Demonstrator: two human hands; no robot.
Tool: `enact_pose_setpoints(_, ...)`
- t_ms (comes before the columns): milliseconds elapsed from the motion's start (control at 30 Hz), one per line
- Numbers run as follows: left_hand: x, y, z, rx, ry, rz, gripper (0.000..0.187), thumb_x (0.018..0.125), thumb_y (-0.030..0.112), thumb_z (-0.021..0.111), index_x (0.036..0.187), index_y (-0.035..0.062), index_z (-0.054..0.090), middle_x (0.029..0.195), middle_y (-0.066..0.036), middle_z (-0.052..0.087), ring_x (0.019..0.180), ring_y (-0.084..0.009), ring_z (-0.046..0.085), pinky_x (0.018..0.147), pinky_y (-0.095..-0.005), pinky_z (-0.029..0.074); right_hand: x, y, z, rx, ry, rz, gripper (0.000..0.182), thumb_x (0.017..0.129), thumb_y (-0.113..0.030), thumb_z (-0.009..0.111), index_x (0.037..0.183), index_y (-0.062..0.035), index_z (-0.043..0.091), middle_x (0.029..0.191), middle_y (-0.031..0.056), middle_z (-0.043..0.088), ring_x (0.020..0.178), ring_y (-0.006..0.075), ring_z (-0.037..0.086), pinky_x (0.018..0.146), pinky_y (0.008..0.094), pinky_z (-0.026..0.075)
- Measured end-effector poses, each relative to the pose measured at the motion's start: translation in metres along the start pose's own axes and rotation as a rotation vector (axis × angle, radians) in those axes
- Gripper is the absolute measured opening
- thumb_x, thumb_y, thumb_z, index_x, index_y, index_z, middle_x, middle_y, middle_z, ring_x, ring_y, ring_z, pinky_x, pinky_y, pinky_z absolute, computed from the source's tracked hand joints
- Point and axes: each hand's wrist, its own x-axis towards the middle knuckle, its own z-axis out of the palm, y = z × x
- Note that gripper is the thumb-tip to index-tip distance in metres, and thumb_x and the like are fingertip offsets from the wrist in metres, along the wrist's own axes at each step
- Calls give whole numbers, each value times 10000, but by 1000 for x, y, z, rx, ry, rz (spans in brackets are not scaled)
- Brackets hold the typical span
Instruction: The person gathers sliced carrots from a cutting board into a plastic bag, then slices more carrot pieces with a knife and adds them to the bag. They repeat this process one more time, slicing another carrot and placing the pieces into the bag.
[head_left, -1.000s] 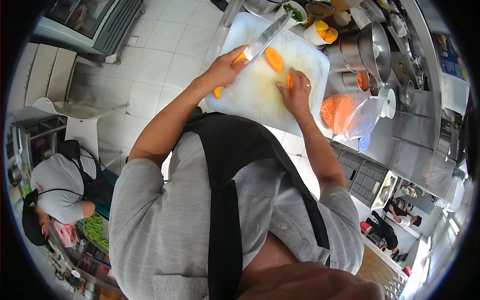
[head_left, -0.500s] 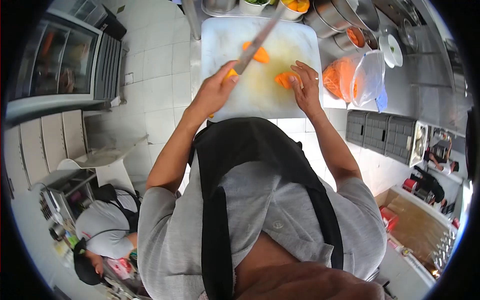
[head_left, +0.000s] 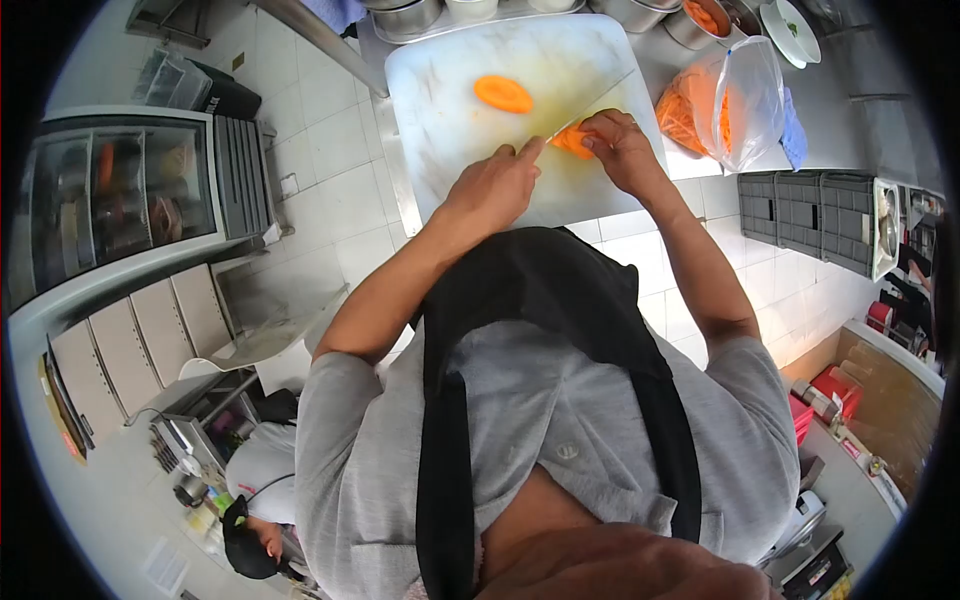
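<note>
My left hand [head_left: 497, 187] is closed around the handle of a knife [head_left: 590, 107], its thin blade angled up and right over the cutting board [head_left: 430, 110]. Just under the blade lies an orange vegetable piece [head_left: 570, 141], smooth like bell pepper. My right hand [head_left: 626, 152] pinches this piece from the right with bent fingers, its fingertips close beside the blade. Farther up the white board rests a second orange piece [head_left: 503, 94], oval, apart from both hands.
Right of the board stands a clear bag of shredded orange vegetable [head_left: 695, 108], next to a blue cloth [head_left: 793, 130]. Metal pans [head_left: 405, 18] line the far edge. Grey crates [head_left: 805, 215] are at the right. A person in a black cap [head_left: 262, 500] is at lower left.
The knife has come down from its raised position to the orange piece under my right hand. My right hand has closed onto that piece. The view has shifted.
</note>
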Motion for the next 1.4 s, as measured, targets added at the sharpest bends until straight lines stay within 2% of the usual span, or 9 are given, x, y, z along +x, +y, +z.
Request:
enact_pose_setpoints(100, -10, 23, -21, 49, -147, -98, 445, 998, 193, 507, 1426, 92, 442, 1039, -243, 609, 973, -433, 614, 845, -502, 491, 0, -2, -1, 6, -18, 23, 224, 861, -67, 673, 1085, -76, 686, 1113, 125, 651, 1064, 364, 578, 930, 436, 477)
enact_pose_setpoints(300, 15, -3, 4, 15, -38, 48, 452, 1004, 182, 488, 1442, 97, 424, 1055, -261, 608, 982, -440, 612, 853, -502, 489, -1, 1, 0, 1, -5, -1, 238, 860, -61, 667, 1097, -83, 688, 1138, 123, 644, 1067, 370, 573, 934, 431, 476)
enact_pose_setpoints(367, -1, 21, -21, 24, -150, -61, 458, 1003, 191, 494, 1445, 94, 421, 1054, -264, 614, 993, -443, 608, 867, -505, 481, -4, 1, 1, 25, -3, 4, 242, 862, -61, 665, 1101, -84, 689, 1141, 123, 644, 1067, 372, 572, 935, 430, 476)
enact_pose_setpoints(600, 20, 0, 2, -28, -72, 39, 454, 1003, 189, 494, 1440, 86, 429, 1095, -280, 617, 1035, -449, 597, 890, -499, 473, -7, 2, 4, 29, 36, 21, 256, 863, -47, 660, 1111, -102, 693, 1139, 121, 645, 1058, 366, 569, 934, 431, 475)
enact_pose_setpoints(667, 2, 24, -27, 21, -188, -86, 459, 1002, 192, 495, 1443, 84, 427, 1108, -286, 617, 1045, -456, 593, 891, -493, 475, -6, 0, 4, 42, 39, 26, 256, 864, -47, 660, 1111, -105, 694, 1132, 120, 645, 1061, 362, 568, 935, 431, 474)
enact_pose_setpoints(900, 25, 7, -6, -57, -142, -5, 466, 1001, 190, 493, 1450, 85, 423, 1122, -282, 613, 1057, -453, 592, 908, -486, 471, -9, 2, 4, 62, 57, 28, 255, 866, -45, 657, 1111, -104, 699, 1095, 112, 648, 1074, 346, 566, 948, 428, 463)
enact_pose_setpoints(1000, 6, 25, -27, 67, -236, -115, 463, 1003, 192, 490, 1449, 84, 425, 1136, -279, 610, 1059, -447, 592, 914, -483, 469, -10, 1, 5, 112, 76, 31, 248, 865, -43, 658, 1102, -102, 703, 1101, 111, 651, 1083, 339, 567, 953, 424, 461)
enact_pose_setpoints(1200, 25, 8, -2, -37, -133, -5, 454, 1001, 196, 483, 1440, 85, 446, 1142, -279, 607, 1060, -451, 593, 913, -489, 469, -12, 2, 6, 125, 91, 55, 249, 864, -43, 663, 1103, -102, 700, 1123, 104, 650, 1098, 330, 564, 960, 417, 459)
enact_pose_setpoints(1400, 16, 14, -4, -8, -154, -68, 448, 999, 187, 496, 1430, 73, 462, 1069, -297, 622, 1037, -463, 595, 903, -486, 476, -17, 7, 13, 106, 84, 46, 222, 875, -51, 679, 1094, -89, 695, 1130, 99, 639, 1106, 305, 568, 956, 394, 478)
